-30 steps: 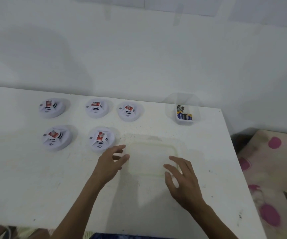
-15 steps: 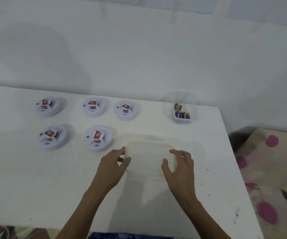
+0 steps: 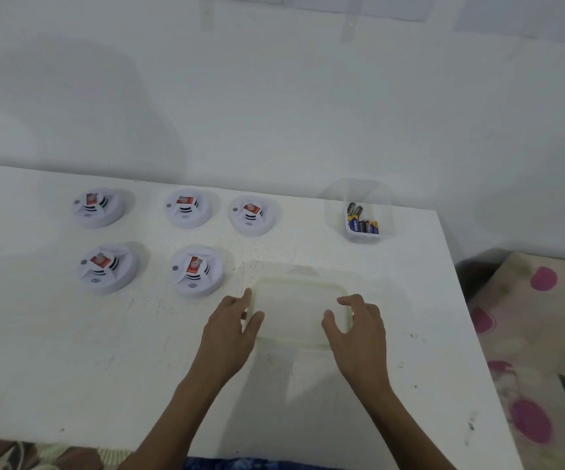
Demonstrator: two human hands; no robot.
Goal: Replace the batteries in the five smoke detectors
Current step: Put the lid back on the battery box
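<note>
Several white round smoke detectors lie on the white table [image 3: 71, 351], each with a red label: three in a back row [image 3: 97, 207] [image 3: 188, 209] [image 3: 251, 215] and two in front [image 3: 106, 267] [image 3: 197, 271]. A clear tub [image 3: 359, 212] at the back right holds several batteries [image 3: 361, 223]. In front of me lies a translucent square container [image 3: 299, 313]. My left hand [image 3: 230, 329] grips its left edge and my right hand [image 3: 359, 329] grips its right edge, thumbs on top.
The table's right edge drops off to a cream cloth with pink spots [image 3: 538, 334]. A white wall [image 3: 274, 96] stands right behind the table. Patterned fabric shows below the front edge.
Both hands moved inward from hovering above the table and closed on the container's two sides. The view shifted slightly.
</note>
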